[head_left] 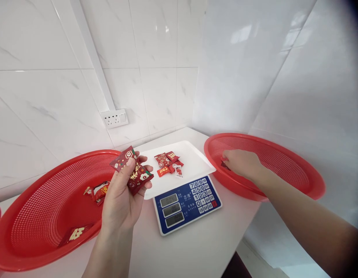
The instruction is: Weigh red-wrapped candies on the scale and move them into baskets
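Dark red snack packets with a floral print are grasped between the thumb and fingers of the left hand, raised just beside the left red basket. In that basket, more wrapped snacks are scattered. Inside the right red basket, the right hand is lowered with its fingers curled by a dark red wrapper; whether it is gripped cannot be told. Between the baskets, a small cluster of red wrapped sweets is borne on the white tray of a blue-panelled digital scale. The scale is set on a white table, and a socket is mounted on the tiled wall behind.
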Available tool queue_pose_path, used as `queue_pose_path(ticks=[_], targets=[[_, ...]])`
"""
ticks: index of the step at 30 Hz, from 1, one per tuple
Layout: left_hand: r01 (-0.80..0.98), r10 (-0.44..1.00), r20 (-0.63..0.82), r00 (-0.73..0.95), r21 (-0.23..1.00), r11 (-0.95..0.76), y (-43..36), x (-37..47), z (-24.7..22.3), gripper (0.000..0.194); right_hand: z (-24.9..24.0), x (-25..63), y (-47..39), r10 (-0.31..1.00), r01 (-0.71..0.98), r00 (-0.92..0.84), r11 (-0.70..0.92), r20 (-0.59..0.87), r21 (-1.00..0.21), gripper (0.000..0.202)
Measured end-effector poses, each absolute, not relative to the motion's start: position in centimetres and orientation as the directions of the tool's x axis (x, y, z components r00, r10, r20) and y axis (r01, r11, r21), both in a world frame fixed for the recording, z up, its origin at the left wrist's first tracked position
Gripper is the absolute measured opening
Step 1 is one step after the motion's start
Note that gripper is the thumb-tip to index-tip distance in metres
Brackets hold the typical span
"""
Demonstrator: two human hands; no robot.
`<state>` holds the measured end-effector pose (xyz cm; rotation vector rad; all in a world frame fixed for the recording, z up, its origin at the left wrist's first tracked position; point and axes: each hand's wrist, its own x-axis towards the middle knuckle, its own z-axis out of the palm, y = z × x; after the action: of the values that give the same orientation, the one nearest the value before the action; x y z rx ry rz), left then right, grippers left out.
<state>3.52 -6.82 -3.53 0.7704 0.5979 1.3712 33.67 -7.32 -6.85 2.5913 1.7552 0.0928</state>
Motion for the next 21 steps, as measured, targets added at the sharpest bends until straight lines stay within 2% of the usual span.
queue_pose_path(ticks=[6, 12, 17, 21], targets=[[-0.625, 0.989, 0.071, 0.127, 0.78, 0.024, -6.8, 3.6, -3.6, 0.01, -6.5, 33.6, -7.1, 0.92, 0.92, 0.389, -0.39, 0.044, 0.045, 0.023], [-0.622, 0.991, 0.07, 0.111, 0.783, 0.014, -6.8, 3.6, -3.5, 0.01, -5.5, 32.7, -6.9, 0.924, 0.929, 0.368, -0.371, 0.108, 0.007, 0.02], [-0.619, 0.99, 0.076, 0.122, 0.785, 0.016, -6.8, 3.6, -3.5, 0.013, -5.4, 30.5, -6.1, 0.96, 0.967, 0.252, -0.248, 0.121, -0.052, 0.021], [-0.615, 0.99, 0.077, 0.117, 0.789, 0.011, -6.8, 3.6, -3.5, 0.012, -6.4, 28.2, -5.4, 0.988, 0.987, 0.082, -0.061, 0.134, -0.15, 0.023]])
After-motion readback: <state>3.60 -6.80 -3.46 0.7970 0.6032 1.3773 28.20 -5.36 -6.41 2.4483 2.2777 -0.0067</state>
